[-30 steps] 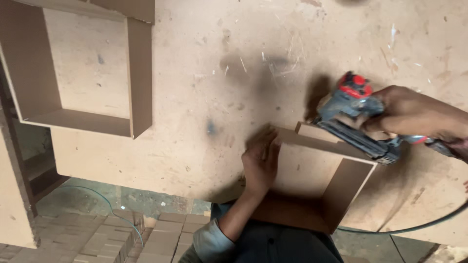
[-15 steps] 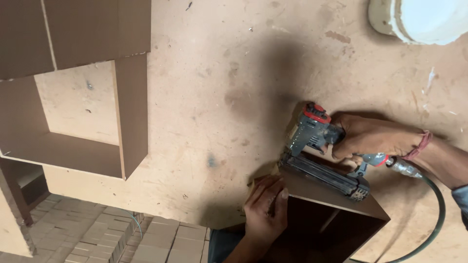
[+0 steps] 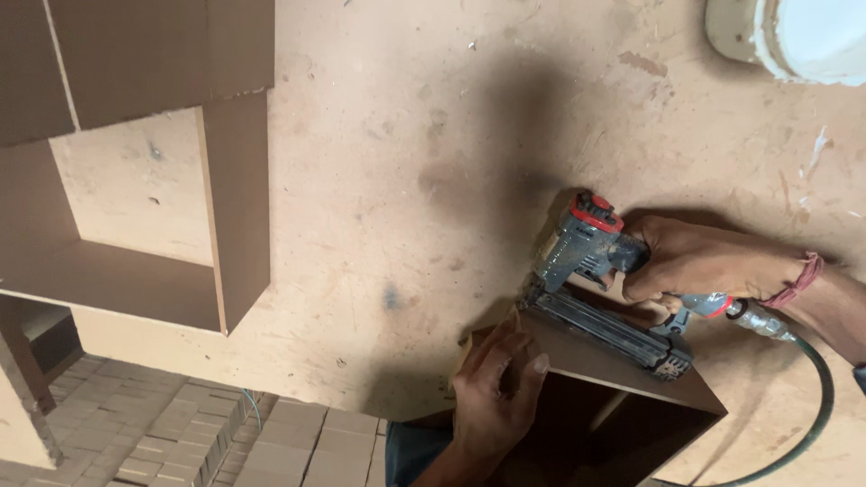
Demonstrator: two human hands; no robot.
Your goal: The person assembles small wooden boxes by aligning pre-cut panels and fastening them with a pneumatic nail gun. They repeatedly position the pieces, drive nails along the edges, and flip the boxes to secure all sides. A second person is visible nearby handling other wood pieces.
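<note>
A small brown board box (image 3: 622,406) stands on the tan workbench top (image 3: 433,144) near its front edge, open side toward me. My left hand (image 3: 496,388) presses flat against the box's left corner. My right hand (image 3: 704,261) grips a grey pneumatic nail gun (image 3: 591,280) with a red cap. The gun's nose rests on the box's top edge and its long magazine lies along the top panel. A green air hose (image 3: 812,397) runs from the gun's handle down to the right.
A larger open brown board frame (image 3: 234,207) lies on the bench at the left. A white round container (image 3: 794,36) sits at the top right. Paved brick floor (image 3: 180,442) shows below the bench edge.
The view has shifted so the box sits lower in the frame. The nail gun has come down from beside the box onto its top left edge. My left hand stays on the corner.
</note>
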